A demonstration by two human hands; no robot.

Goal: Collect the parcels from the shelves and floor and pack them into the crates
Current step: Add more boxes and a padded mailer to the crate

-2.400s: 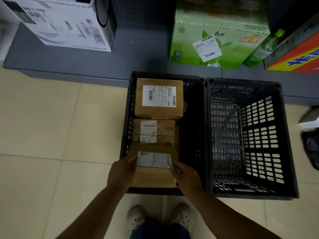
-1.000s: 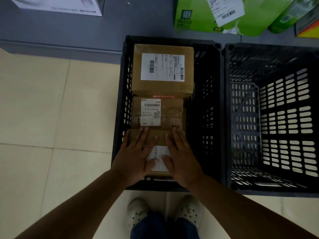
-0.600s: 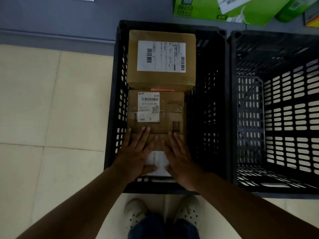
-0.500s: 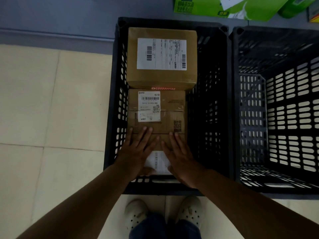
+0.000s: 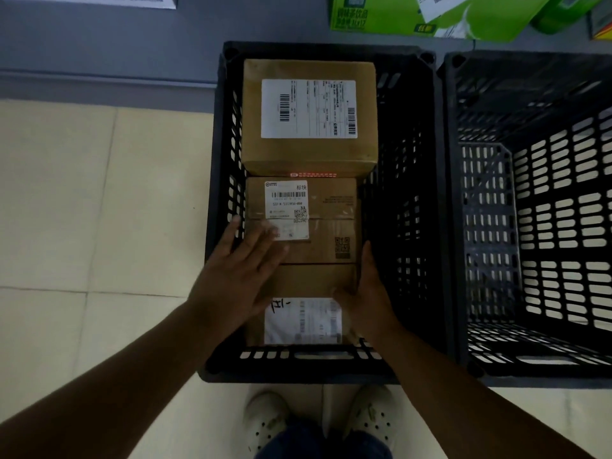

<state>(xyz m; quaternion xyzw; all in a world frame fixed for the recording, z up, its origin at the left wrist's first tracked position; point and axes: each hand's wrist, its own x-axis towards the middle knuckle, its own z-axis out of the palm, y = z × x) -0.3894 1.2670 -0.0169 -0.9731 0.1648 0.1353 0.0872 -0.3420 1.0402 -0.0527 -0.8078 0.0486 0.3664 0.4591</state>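
Three brown cardboard parcels lie in a row inside the left black crate [image 5: 218,167]. The large far parcel [image 5: 309,154] stands highest, the middle parcel [image 5: 331,220] lies lower, and the near parcel [image 5: 308,283] carries a white label. My left hand [image 5: 241,276] hovers flat and blurred over the left edges of the middle and near parcels, fingers spread. My right hand [image 5: 367,293] rests against the near parcel's right side, thumb on top. The right black crate [image 5: 490,226] holds nothing.
A grey bottom shelf [image 5: 132,44] runs along the far side with a green carton [image 5: 397,14] and a white box's edge [image 5: 99,0] on it. Beige floor tiles [image 5: 82,210] lie to the left. My white shoes [image 5: 268,422] stand just before the crates.
Both hands were flat on top of the near parcel. The left hand has lifted and swung left and forward; the right hand has slid to the parcel's right side, uncovering its label.
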